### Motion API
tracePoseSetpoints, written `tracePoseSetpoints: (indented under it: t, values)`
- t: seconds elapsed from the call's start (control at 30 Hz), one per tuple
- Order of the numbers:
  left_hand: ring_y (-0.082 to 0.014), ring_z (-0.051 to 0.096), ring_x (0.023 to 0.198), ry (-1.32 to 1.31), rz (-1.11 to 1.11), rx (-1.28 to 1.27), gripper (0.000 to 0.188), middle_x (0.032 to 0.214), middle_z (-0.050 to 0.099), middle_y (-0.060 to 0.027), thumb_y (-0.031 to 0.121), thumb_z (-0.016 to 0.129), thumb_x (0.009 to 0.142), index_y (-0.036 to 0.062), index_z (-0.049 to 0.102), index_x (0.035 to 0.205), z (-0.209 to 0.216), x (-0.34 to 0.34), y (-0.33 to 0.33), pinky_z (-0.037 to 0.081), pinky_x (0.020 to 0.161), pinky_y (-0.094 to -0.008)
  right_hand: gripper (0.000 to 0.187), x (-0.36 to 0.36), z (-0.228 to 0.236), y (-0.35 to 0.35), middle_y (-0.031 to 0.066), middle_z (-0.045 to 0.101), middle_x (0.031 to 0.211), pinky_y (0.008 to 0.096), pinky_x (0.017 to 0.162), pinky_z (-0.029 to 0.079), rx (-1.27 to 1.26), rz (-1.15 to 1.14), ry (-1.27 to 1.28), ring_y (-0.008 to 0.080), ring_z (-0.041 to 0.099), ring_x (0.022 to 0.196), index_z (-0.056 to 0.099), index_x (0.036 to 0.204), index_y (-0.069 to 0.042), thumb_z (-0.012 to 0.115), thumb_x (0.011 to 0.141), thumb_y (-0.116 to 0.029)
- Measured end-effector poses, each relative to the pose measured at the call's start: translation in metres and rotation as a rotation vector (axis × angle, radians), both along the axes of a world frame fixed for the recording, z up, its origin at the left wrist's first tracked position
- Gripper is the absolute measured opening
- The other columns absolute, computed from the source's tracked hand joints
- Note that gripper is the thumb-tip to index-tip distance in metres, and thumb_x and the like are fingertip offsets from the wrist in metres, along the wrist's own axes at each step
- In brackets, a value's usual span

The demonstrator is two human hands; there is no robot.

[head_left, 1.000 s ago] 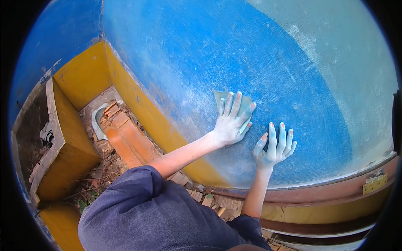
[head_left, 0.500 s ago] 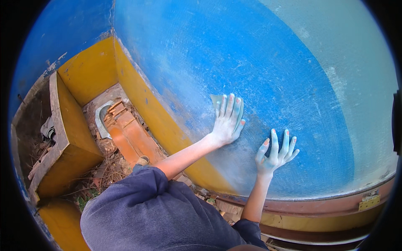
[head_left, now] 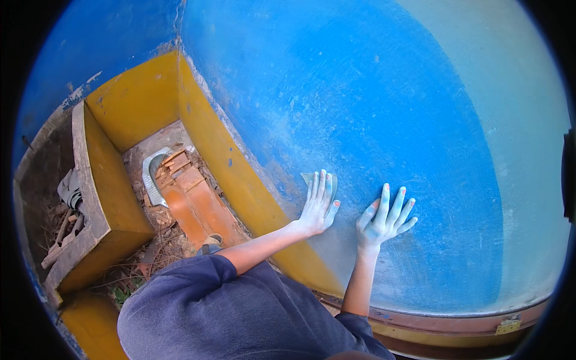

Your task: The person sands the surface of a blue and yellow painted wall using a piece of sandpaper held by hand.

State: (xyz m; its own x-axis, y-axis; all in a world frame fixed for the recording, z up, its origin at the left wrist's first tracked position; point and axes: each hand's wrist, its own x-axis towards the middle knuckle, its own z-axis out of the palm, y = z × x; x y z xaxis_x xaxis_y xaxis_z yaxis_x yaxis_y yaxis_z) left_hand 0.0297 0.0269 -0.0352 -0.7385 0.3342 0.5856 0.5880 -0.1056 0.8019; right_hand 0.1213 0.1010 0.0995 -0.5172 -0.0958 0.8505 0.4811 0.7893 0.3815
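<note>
My left hand (head_left: pixel 316 207) lies nearly flat against the blue wall (head_left: pixel 360 108), fingers together and pointing up. Beneath its fingers is a thin grey-green sheet of sandpaper (head_left: pixel 305 177); its corners show past both sides of the fingers, and the hand covers the rest. To the right, my right hand (head_left: pixel 381 223) rests on the same wall with its fingers spread and nothing held. Pale dust coats both hands, and whitish scuffed patches mark the paint around them.
A yellow wall band (head_left: pixel 240 174) and a low yellow partition (head_left: pixel 114 186) enclose a corner at the left. Inside lie an orange-brown board (head_left: pixel 201 210), a grey ribbed pan (head_left: pixel 153 177), broken pieces and twigs. A brown frame with a yellow hinge (head_left: pixel 509 326) borders the lower right.
My left hand has slid down the wall with the sandpaper sheet. My right hand stays spread on the wall, a little further left in view. The view has shifted slightly.
</note>
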Motion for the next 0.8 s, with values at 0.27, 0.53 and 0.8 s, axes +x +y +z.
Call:
tracePoseSetpoints:
  t: [0.27,0.53,0.8]
  values:
    - [-0.0490,0.002,0.149,0.215,0.304,0.124,0.072,0.162,0.003,-0.0281,0.036,0.035,0.104,-0.0028,0.004,0.156,0.137,-0.182,-0.039,0.007,0.117,-0.0627,0.054,-0.039,-0.025,-0.026,0.0180,0.024,0.162,0.0555,0.118,-0.011,-0.119,-0.187,-0.133,0.0379,0.001,0.153,0.043,0.150,-0.010,0.047,0.101,-0.033]
    - [-0.0590,0.005,0.144,0.361,-0.001,-0.200,0.074,0.157,0.005,-0.0387,0.035,0.036,0.104,-0.0103,0.005,0.153,0.012,-0.070,-0.024,0.004,0.115,-0.0671,0.063,-0.039,-0.066,-0.021,0.0167,0.011,0.165,0.0571,0.117,-0.011,-0.133,-0.271,-0.060,0.0415,-0.004,0.152,0.025,0.157,-0.008,0.043,0.103,-0.036]
    - [-0.0481,0.004,0.149,0.435,0.205,0.037,0.066,0.162,0.006,-0.0292,0.032,0.032,0.106,-0.0032,0.008,0.157,0.157,-0.170,-0.037,0.003,0.118,-0.0592,0.065,0.010,-0.091,-0.014,0.0154,0.004,0.166,0.0592,0.119,-0.001,-0.237,-0.414,0.078,0.0400,-0.003,0.152,0.017,0.158,-0.004,0.040,0.105,-0.035]
